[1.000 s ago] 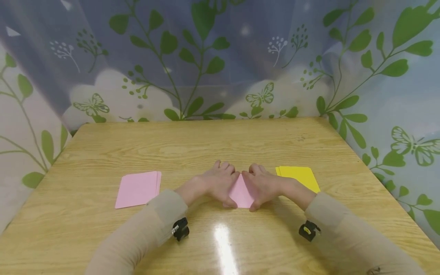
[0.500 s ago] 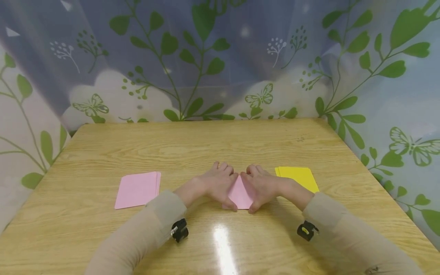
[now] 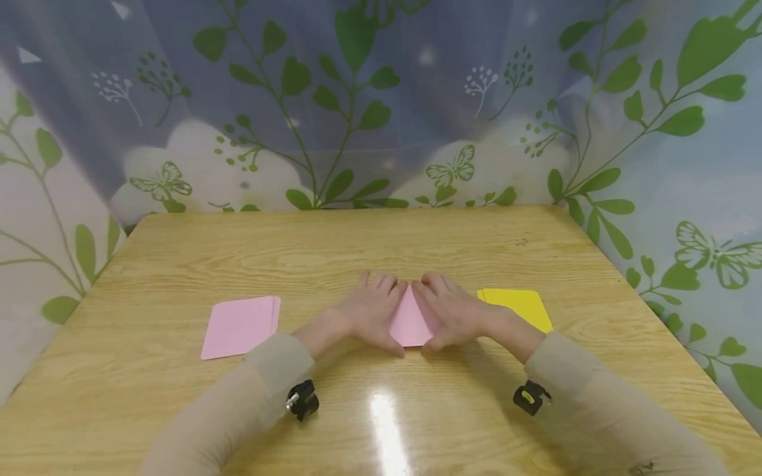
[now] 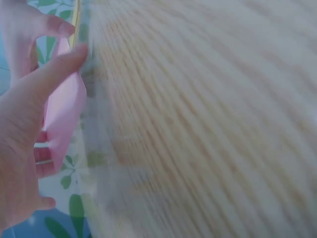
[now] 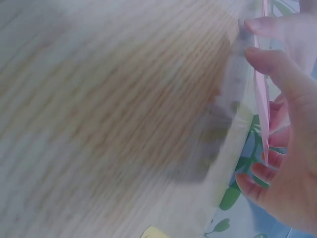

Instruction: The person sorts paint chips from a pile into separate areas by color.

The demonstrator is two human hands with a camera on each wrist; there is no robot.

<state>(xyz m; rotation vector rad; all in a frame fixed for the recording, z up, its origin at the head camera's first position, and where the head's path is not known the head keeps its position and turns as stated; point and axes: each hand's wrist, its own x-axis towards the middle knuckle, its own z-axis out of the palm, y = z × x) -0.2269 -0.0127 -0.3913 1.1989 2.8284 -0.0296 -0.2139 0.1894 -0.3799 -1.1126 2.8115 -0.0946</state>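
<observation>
A pink sheet of paper (image 3: 411, 325) stands between my two hands at the middle of the table, its upper part narrowing between them in the head view. My left hand (image 3: 370, 312) pinches its left side, with the thumb (image 4: 64, 67) on the near face and the fingers behind. On the other side, my right hand (image 3: 457, 314) pinches the paper the same way, its thumb (image 5: 277, 67) close to the left one. Seen nearly edge-on in the right wrist view, the paper (image 5: 261, 101) appears thin and slightly tilted. Its outer portions are hidden by the hands.
A stack of pink square papers (image 3: 239, 328) lies to the left on the wooden table (image 3: 333, 244). To the right, partly behind the right forearm, sits a stack of yellow papers (image 3: 519, 307). A leaf-patterned curtain (image 3: 381, 158) borders the table's far edge.
Both hands have shifted slightly away from me with the pink paper, and its near edge now sits farther up. The left hand's fingers have spread a little. The stacks have stayed put.
</observation>
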